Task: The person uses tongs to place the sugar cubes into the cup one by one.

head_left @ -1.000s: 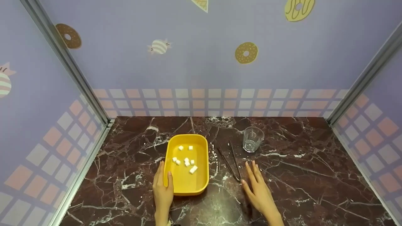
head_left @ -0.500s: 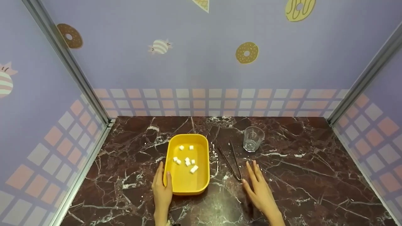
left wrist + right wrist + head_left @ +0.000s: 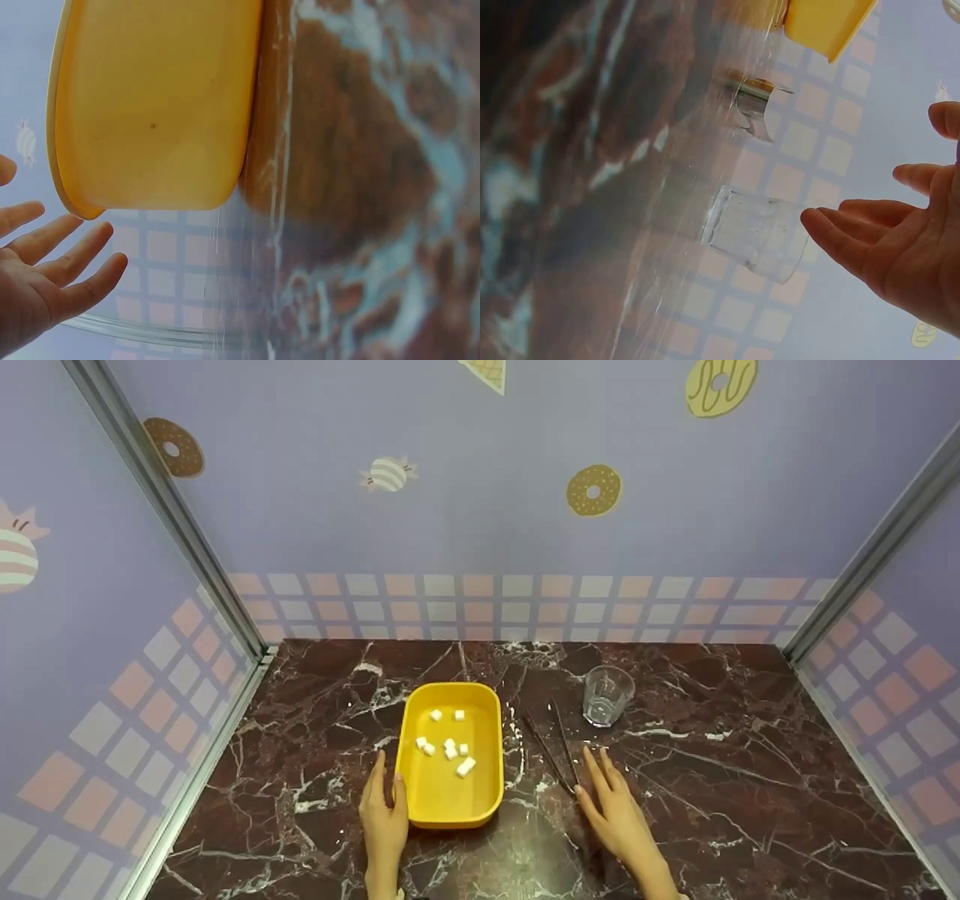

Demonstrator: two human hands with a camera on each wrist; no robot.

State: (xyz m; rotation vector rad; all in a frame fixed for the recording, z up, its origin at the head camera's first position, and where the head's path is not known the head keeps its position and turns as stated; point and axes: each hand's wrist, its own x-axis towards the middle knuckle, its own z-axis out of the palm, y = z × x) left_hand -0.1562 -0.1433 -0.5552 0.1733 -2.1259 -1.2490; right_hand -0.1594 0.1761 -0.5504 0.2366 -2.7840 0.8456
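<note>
Just left of a yellow rectangular tray [image 3: 450,799] is my left hand [image 3: 384,817], its fingers loosely extended. In the left wrist view the fingers spread near the tray's rim, and whether they touch it I cannot tell. Several small white cubes [image 3: 466,767] lie inside the tray. My right hand [image 3: 619,817], fingers straight and slightly spread, is beside the bent end of thin metal tongs [image 3: 556,757]. The tongs lie spread in a V on the tabletop, and the hand holds nothing. Beyond the right fingertips stands a clear drinking glass [image 3: 607,697], upright, with no contents visible.
The dark red marbled tabletop [image 3: 720,825] carries scattered white crumbs, mostly around the tongs. A purple back wall [image 3: 480,525] with printed sweets rises behind it. Side walls with metal corner strips [image 3: 187,547] bound the table left and right.
My left hand has drawn slightly left, its thumb moving back from over the tray's rim. The right hand has barely moved. The whole head view has shifted a little.
</note>
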